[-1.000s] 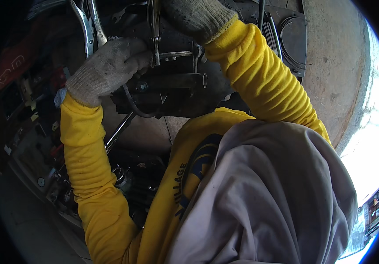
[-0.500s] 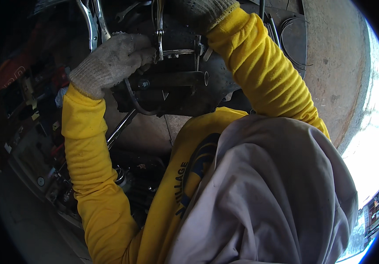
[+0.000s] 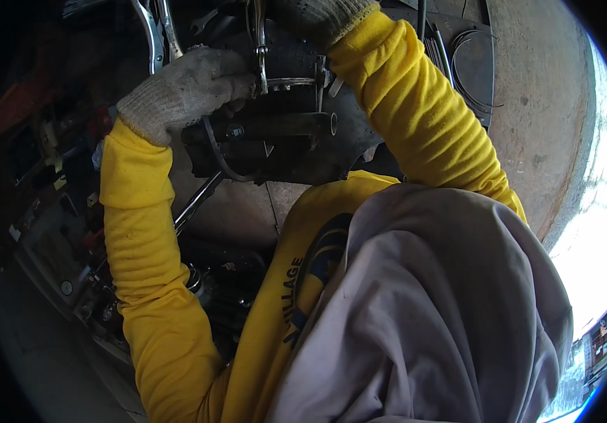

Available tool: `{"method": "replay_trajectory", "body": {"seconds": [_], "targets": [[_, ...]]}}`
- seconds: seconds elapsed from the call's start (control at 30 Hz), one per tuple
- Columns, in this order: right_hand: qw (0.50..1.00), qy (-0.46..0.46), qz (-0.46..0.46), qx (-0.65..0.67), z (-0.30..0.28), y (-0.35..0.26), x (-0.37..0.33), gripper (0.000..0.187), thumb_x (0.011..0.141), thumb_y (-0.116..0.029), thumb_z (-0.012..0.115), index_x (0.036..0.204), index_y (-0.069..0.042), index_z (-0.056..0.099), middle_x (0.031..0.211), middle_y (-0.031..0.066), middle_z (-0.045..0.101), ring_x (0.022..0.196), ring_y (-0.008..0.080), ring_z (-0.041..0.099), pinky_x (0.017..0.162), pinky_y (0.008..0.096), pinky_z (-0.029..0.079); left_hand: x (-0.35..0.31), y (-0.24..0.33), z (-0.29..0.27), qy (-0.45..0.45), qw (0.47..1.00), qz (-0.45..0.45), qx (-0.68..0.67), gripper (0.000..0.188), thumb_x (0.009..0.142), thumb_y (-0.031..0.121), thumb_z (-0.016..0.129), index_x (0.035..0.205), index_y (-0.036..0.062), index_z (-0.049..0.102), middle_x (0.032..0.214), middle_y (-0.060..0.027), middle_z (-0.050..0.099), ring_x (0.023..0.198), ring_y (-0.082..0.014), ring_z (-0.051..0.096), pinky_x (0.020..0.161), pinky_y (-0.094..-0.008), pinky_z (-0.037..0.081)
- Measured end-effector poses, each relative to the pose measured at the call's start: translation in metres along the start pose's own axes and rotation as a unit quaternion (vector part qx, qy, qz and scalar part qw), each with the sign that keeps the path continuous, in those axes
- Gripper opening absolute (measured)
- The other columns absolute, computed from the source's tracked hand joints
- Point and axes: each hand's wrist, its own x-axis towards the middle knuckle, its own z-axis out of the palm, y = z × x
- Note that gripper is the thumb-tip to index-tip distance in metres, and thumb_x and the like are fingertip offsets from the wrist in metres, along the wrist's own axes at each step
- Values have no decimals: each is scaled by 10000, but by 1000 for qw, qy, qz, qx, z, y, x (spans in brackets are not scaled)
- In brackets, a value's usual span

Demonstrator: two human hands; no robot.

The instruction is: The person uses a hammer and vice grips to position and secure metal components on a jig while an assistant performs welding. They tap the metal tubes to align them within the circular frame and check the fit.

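My left hand (image 3: pixel 189 92), in a grey knit glove, has its fingers curled together beside a shiny clamp-like tool (image 3: pixel 261 53). Whatever lies between those fingertips is hidden. At the top edge, my right hand (image 3: pixel 321 20) wears a similar, darker-looking glove; its fingers are out of sight, so its grip does not show. A narrow metal bar (image 3: pixel 291 82) runs from the clamp's lower end to a short upright metal piece (image 3: pixel 320 83). Below it lies a dark pipe (image 3: pixel 286 125) with an open end, on a dark metal part. A curved dark rod (image 3: pixel 217 151) hangs beneath my left hand.
Bright metal tool handles (image 3: pixel 154 35) rise above my left wrist, near a wrench (image 3: pixel 206 21). Coiled wire (image 3: pixel 469 77) and thin rods lie on a dark sheet at right, beside a concrete floor (image 3: pixel 540 120). Cluttered parts fill the dim left side.
The view has shifted a little, so the clamp and pipe sit slightly farther right. My left hand appears slightly higher, still beside the clamp. My right hand stays at the top edge.
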Motion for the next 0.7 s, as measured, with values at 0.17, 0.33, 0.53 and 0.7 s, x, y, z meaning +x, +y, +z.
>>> {"method": "replay_trajectory", "body": {"seconds": [0.17,0.33,0.53,0.7], "targets": [[998,24,-11,57,9,4,1,407,1061,-141,419,1431,-93,582,1544,194,485,1430,331,456,1208,371,354,3,-16,1,32,981,121,146,266,966,230,658,1072,-7,719,828,-103,699,766,-202,683,739,-335,554],[982,32,-116,-148,20,54,11,402,1049,-135,439,1421,-88,585,1508,197,513,1401,333,478,1168,373,395,0,-1,1,21,998,17,61,265,974,227,658,1080,-7,719,838,-97,694,779,-191,682,747,-327,550],[986,22,-73,-150,30,82,18,399,1039,-136,454,1412,-73,581,1464,201,544,1351,337,517,1130,378,422,1,-2,-2,-29,998,7,-46,273,996,233,639,1090,-15,705,860,-91,702,778,-178,674,773,-325,559],[990,16,-50,-133,30,85,20,398,1030,-138,466,1405,-61,577,1427,205,569,1309,339,549,1097,382,445,1,0,-2,-24,999,25,21,284,990,244,639,1065,-24,697,839,-93,696,765,-178,671,755,-328,557]]}}
